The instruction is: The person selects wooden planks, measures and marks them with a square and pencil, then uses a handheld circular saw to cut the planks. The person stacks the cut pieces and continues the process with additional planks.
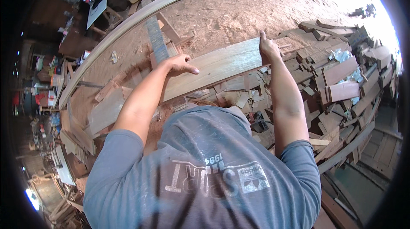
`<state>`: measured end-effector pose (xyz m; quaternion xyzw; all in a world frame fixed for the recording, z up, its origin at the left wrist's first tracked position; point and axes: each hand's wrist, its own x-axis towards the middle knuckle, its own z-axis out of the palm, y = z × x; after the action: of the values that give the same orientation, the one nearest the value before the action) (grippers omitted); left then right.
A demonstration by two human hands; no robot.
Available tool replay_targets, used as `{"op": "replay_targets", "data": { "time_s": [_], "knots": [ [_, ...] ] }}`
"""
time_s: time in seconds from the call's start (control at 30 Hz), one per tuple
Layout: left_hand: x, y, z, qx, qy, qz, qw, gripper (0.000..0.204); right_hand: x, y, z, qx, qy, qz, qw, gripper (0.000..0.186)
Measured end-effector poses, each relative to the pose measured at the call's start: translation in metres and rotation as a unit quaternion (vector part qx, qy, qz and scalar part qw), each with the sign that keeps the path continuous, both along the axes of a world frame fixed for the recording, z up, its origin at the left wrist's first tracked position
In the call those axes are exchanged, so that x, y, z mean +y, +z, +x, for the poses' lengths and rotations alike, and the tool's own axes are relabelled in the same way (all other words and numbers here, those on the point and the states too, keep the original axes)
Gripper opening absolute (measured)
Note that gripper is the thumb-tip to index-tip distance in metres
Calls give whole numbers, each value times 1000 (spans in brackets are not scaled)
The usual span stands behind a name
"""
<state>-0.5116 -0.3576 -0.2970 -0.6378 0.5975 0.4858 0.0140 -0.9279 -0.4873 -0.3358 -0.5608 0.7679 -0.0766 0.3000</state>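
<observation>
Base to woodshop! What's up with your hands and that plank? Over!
Left hand at plank's left end. Right hand grips right end. Wood offcuts heaped close by, right side.

Blown-out daylight at upper right, dim left side, sheen on board (226, 60), black fisheye rim

The T-shirt (200, 139) is faded grey-blue, with short sleeves (121, 148). Worn pale print (252, 178) marks its front. Both hands (178, 64) are bare.

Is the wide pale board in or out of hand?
In hand: the left hand and right hand hold the wide pale board near opposite ends.
</observation>
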Motion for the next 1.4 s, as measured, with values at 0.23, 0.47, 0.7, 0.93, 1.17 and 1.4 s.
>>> {"op": "replay_targets", "data": {
  "time_s": [0.23,0.47,0.7,0.93,1.17,1.4],
  "knots": [
    [-4,2,-4,-28,-3,6,1000,89,0,10,-5,-23,32,5,999,112],
    [-1,-14,8,1,1,4,1000,86,11,23,11,13,16,7,1000,100],
    [5,0,4,9,44,-11,999,83,1,9,12,4,0,30,1000,99],
    [-5,-8,1,11,33,1,999,72,2,19,-7,-68,-62,39,995,103],
    [-41,-14,-30,4,-16,-117,993,102,106,-3,-55,-310,-283,-238,876,60],
    [-112,-13,-165,57,-7,-116,992,66,193,-44,56,-505,-333,-203,770,56]
  ]
}}
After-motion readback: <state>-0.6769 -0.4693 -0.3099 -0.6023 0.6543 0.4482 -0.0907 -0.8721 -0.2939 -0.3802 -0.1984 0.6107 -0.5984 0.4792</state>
